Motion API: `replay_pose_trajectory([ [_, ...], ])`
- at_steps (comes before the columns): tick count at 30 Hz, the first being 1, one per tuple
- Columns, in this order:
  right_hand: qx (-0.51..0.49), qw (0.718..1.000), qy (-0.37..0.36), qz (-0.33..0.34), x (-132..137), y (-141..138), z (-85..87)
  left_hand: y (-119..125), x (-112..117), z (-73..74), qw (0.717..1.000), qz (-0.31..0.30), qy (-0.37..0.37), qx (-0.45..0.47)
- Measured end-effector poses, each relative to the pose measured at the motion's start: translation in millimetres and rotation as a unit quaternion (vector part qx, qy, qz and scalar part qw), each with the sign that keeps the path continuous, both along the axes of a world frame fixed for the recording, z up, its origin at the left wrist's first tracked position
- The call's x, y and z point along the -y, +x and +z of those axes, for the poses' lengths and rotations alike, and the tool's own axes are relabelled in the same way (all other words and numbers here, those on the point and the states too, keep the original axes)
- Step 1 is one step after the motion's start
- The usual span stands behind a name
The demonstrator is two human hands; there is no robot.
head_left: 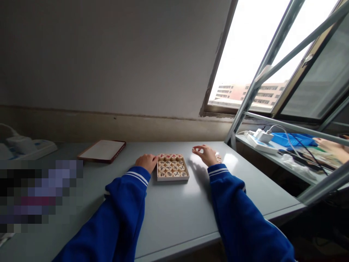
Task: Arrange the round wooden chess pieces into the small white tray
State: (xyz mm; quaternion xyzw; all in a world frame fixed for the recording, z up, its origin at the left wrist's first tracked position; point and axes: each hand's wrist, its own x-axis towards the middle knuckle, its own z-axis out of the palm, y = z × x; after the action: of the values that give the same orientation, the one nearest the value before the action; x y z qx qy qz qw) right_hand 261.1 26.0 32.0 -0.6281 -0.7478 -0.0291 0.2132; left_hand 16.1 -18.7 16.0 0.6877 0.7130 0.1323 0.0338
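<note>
A shallow box point(172, 178) of round chess pieces point(171, 165) is sitting mid-bench point(169, 218). The left hand point(147, 162) is lying curled against its left wall; whether it is gripping is unclear. The right hand point(205, 154), fingers loosely spread and holding nothing, is hovering just right of the box, beside loose pieces point(219, 158). Packing is seemingly under way; lifting one is calling for a fingertip pinch.

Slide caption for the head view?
Head view: left hand at the left edge of a box of round game pieces; right hand spread beside loose pieces on a grey table.
</note>
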Motion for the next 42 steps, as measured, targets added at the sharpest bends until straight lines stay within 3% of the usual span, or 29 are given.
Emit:
replay_pose_trajectory([
  [2,-0.036,0.99,0.023,0.135,11,-29,2.1,-5,-3,0.2,0.999,-0.01,-0.019,0.043],
  [4,-0.025,0.975,0.034,0.216,24,-59,0.8,-11,-5,-0.1,0.994,-0.035,-0.038,0.094],
  [8,0.036,0.963,0.069,0.259,45,-93,-4.7,-16,-7,-1.4,0.989,-0.064,-0.046,0.126],
  [13,-0.007,0.982,0.072,0.173,32,-70,0.5,-12,-6,-0.6,0.995,-0.055,-0.05,0.07],
  [17,0.036,0.994,0.093,-0.033,3,-22,-0.7,-10,-4,1.5,0.995,-0.055,-0.061,0.054],
  [20,0.078,0.982,0.038,-0.165,-13,14,-11.4,-8,-3,2.3,0.996,-0.052,-0.057,0.034],
  [22,0.069,0.975,-0.031,-0.211,-19,30,-18.0,-7,-1,2.2,0.997,-0.047,-0.049,0.019],
  [26,0.048,0.971,-0.113,-0.206,-23,42,-20.7,-5,1,1.2,0.998,-0.042,-0.035,0.009],
  [35,0.06,0.991,-0.078,-0.095,-13,19,-12.3,-6,-3,-2.7,0.998,-0.045,-0.04,0.011],
  [42,0.003,0.997,-0.08,-0.01,-11,13,-7.1,-6,-3,-3.6,0.998,-0.042,-0.031,0.026],
])
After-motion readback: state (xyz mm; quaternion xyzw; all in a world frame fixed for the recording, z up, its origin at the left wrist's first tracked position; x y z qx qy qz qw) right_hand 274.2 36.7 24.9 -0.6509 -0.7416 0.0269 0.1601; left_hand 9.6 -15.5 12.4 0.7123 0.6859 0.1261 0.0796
